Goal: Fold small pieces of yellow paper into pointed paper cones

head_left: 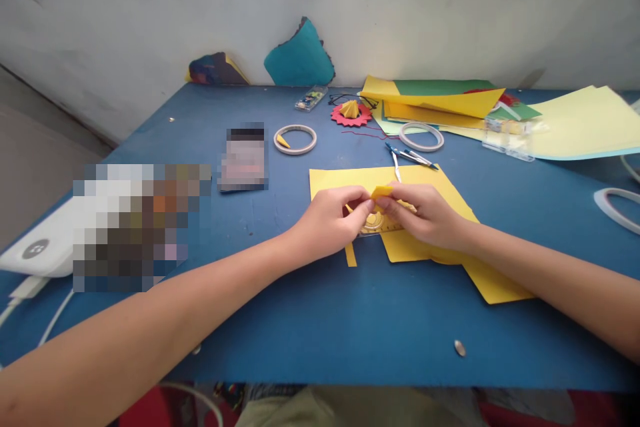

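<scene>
Between my two hands is a small folded piece of yellow paper [382,191]. My left hand [336,217] pinches its left end with thumb and forefinger. From the other side, my right hand [425,213] grips it the same way. Below the fingers, partly hidden, lies a clear protractor ruler [374,221] on yellow paper sheets [330,179]. A narrow yellow paper strip [351,255] sticks out beneath my left hand. Just beyond my right hand rests a blue and silver compass [413,159].
Tape rolls [295,151] lie on the blue table [300,320], one beside the compass. A red and yellow paper flower [351,113], eyeglasses [340,101] and coloured sheets [440,103] are at the back. A white power bank [30,247] and blurred items stand left.
</scene>
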Available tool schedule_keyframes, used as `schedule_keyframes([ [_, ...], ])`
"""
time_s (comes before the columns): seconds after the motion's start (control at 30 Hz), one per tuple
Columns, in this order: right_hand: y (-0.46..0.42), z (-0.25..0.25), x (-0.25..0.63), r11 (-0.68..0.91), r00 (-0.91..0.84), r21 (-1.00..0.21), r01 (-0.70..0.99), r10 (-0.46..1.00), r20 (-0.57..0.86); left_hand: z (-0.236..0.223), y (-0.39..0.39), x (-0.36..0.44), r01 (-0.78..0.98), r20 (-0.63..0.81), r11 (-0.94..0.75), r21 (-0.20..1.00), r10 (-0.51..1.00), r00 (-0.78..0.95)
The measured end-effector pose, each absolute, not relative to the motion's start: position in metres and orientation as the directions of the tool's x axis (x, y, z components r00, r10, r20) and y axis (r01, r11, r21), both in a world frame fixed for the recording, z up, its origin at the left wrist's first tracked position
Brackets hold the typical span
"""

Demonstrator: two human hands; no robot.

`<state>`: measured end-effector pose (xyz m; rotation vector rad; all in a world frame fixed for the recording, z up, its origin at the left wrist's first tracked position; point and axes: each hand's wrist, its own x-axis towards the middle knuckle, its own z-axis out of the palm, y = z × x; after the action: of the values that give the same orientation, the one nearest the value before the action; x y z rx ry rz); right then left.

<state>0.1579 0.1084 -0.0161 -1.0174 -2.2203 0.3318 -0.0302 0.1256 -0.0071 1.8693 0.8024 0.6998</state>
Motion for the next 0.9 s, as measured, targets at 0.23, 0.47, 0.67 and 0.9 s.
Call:
schedule_keyframes([
  [0.23, 0.1071, -0.0138, 0.156, 0.662, -0.479, -0.486, 0.57, 0.749, 0.458, -0.006, 0.1263, -0.0294, 0.217, 0.114, -0.284, 0.934, 0.811, 0.574],
  [0.47, 0.107, -0.0114, 0.1586, 0.619, -0.505, -0.567, 0.543, 0.78, 0.369, -0.0073, 0.1271, -0.03, 0.219, 0.116, -0.278, 0.935, 0.826, 0.551],
  [0.67, 0.1077, -0.0116, 0.159, 0.607, -0.471, -0.582, 0.542, 0.792, 0.388, -0.0076, 0.1265, -0.0293, 0.208, 0.105, -0.268, 0.941, 0.813, 0.573],
  [0.9, 0.1083, -0.0168, 0.1581, 0.644, -0.465, -0.502, 0.577, 0.765, 0.446, -0.0039, 0.1257, -0.0286, 0.191, 0.112, -0.259, 0.947, 0.821, 0.56],
])
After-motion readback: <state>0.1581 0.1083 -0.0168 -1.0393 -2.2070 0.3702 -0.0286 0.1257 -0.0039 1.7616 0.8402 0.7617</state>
